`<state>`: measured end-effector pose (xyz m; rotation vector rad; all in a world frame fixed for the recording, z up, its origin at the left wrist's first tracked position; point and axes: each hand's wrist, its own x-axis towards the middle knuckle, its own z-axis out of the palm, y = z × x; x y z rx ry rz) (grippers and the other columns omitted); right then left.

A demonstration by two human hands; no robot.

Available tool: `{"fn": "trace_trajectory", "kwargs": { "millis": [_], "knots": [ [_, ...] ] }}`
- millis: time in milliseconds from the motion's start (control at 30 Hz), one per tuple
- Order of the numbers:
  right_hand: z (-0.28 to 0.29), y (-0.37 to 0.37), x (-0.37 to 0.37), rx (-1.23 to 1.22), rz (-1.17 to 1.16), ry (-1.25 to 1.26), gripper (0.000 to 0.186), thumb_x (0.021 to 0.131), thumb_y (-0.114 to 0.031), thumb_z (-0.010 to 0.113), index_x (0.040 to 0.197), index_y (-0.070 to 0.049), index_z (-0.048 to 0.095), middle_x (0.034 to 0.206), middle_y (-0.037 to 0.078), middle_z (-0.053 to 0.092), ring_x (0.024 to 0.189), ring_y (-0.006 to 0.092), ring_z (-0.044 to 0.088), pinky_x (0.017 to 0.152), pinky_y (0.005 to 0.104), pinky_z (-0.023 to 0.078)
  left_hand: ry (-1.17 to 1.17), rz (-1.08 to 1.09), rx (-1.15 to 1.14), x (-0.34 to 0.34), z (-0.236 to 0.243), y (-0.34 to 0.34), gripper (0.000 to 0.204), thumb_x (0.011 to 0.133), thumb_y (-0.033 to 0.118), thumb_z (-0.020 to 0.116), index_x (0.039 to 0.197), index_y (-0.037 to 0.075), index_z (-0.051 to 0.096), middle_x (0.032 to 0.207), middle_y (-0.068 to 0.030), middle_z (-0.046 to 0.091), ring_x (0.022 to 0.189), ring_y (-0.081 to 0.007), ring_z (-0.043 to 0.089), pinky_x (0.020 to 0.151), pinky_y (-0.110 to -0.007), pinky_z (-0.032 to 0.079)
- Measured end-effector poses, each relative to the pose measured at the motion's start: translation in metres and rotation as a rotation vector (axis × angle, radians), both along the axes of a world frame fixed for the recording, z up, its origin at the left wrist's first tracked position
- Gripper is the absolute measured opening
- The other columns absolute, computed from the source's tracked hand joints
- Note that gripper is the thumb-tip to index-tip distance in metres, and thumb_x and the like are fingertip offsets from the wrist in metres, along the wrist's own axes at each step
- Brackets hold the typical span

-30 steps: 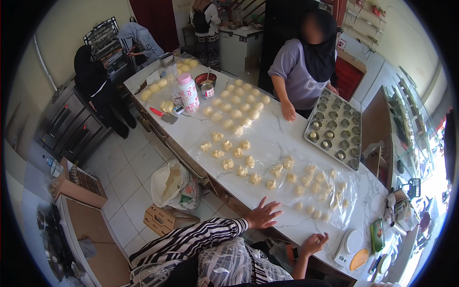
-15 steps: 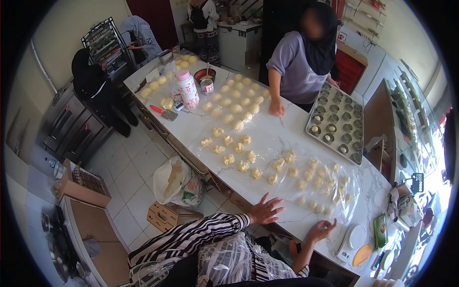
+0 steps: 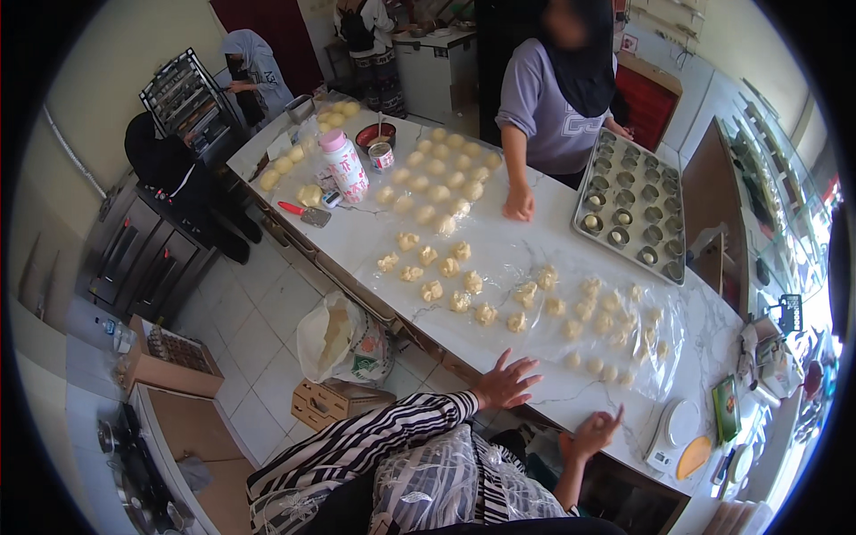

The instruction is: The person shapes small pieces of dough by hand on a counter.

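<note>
My left hand (image 3: 506, 383) is spread with nothing in it at the near edge of the marble-topped table (image 3: 562, 406). My right hand (image 3: 593, 432) is at the same edge farther right, index finger raised, others loosely bent, holding nothing I can see. Just beyond them, small dough pieces (image 3: 572, 328) lie beneath clear plastic film (image 3: 664, 374), with rougher dough lumps (image 3: 473, 282) to their left and rows of smooth dough balls (image 3: 437, 167) farther back. A white scale (image 3: 682, 419) and an orange scraper (image 3: 694, 456) sit to the right of my right hand.
A co-worker (image 3: 553, 98) stands opposite beside a tray of metal rings (image 3: 637, 192). Three people (image 3: 165, 169) work farther back. A pink-capped bottle (image 3: 343, 169) and red-handled scraper (image 3: 312, 214) are on the table. A sack (image 3: 330, 330) and cartons (image 3: 174, 366) are on the left.
My view has shifted slightly, and both hands appear a little higher and farther right. The person in black at the left bends lower. The co-worker opposite has a hand still resting on the table.
</note>
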<state>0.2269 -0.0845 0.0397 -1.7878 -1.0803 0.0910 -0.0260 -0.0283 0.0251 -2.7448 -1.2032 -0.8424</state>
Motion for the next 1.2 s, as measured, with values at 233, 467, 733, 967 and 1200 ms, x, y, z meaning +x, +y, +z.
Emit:
{"fn": "trace_trajectory", "kwargs": {
  "millis": [233,467,733,967,1200],
  "knots": [
    [0.016,0.043,0.018,-0.031,-0.16,0.058,0.069,0.077,0.007,0.056,0.141,-0.011,0.039,0.072,0.007,0.06,0.065,0.0199,0.057,0.067,0.0362,0.047,-0.002,-0.002,-0.006,0.004,0.002,-0.002,0.057,0.091,0.045,0.052,0.139,0.02,0.036,0.143,-0.0123,0.033,0.13,-0.0274,0.039,0.109,-0.061,0.019],
    [0.006,0.008,0.031,-0.022,-0.102,-0.016,0.065,0.079,0.002,0.057,0.14,-0.012,0.041,0.072,0.006,0.061,0.065,0.0192,0.058,0.068,0.0354,0.048,0.01,0.029,-0.023,-0.001,0.004,0.0,0.058,0.091,0.046,0.051,0.14,0.021,0.034,0.142,-0.013,0.033,0.129,-0.0284,0.04,0.109,-0.063,0.016],
    [0.019,0.022,-0.007,-0.006,0.102,0.066,0.067,0.078,0.002,0.058,0.141,-0.012,0.04,0.075,0.007,0.062,0.069,0.019,0.06,0.071,0.034,0.048,-0.005,0.033,-0.039,-0.004,0.008,-0.001,0.057,0.092,0.045,0.051,0.14,0.02,0.034,0.144,-0.0137,0.032,0.132,-0.0284,0.036,0.108,-0.064,0.017],
    [0.008,0.047,0.04,-0.019,-0.102,0.08,0.068,0.077,0.007,0.057,0.141,-0.011,0.04,0.075,0.005,0.06,0.067,0.0166,0.055,0.071,0.0334,0.048,0.024,0.034,-0.049,0.002,0.007,-0.003,0.057,0.091,0.045,0.052,0.139,0.02,0.035,0.143,-0.0136,0.032,0.133,-0.0276,0.036,0.109,-0.064,0.016],
    [0.028,0.039,-0.018,0.012,0.083,0.038,0.066,0.076,0.007,0.058,0.138,-0.011,0.043,0.073,0.007,0.059,0.066,0.0198,0.056,0.068,0.0346,0.047,0.026,0.065,-0.06,-0.003,0.007,0.0,0.055,0.09,0.048,0.053,0.137,0.023,0.038,0.14,-0.0122,0.036,0.129,-0.0274,0.04,0.11,-0.064,0.012]
  ]
}}
